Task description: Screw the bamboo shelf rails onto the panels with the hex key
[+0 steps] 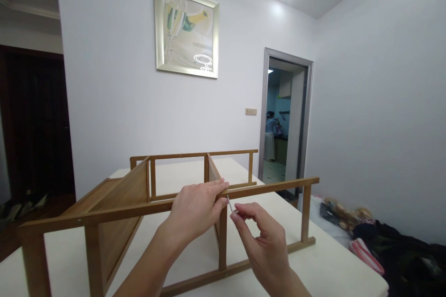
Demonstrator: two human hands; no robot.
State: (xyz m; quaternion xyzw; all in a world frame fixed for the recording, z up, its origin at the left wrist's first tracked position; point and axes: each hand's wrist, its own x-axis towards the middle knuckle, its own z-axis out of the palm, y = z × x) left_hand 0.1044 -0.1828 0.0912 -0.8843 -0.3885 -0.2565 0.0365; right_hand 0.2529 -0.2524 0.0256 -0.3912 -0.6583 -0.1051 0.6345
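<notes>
Wooden rack [146,204] lying on its side on a white table [331,264], a small metal key worked at its top rail.

Nearest, the right hand [265,241] pinches a thin metal hex key [230,204] between thumb and fingers, its tip at the joint where the upright meets the rail. The left hand [195,211] is closed over that top rail just beside it. The frame looks stiff and light, probably wobbly while joints are loose; the rails offer the best hold. Dark clothes [390,246] lie right of the table; beyond, a framed picture [186,28] and a doorway [284,120] with a person [270,139] inside.
</notes>
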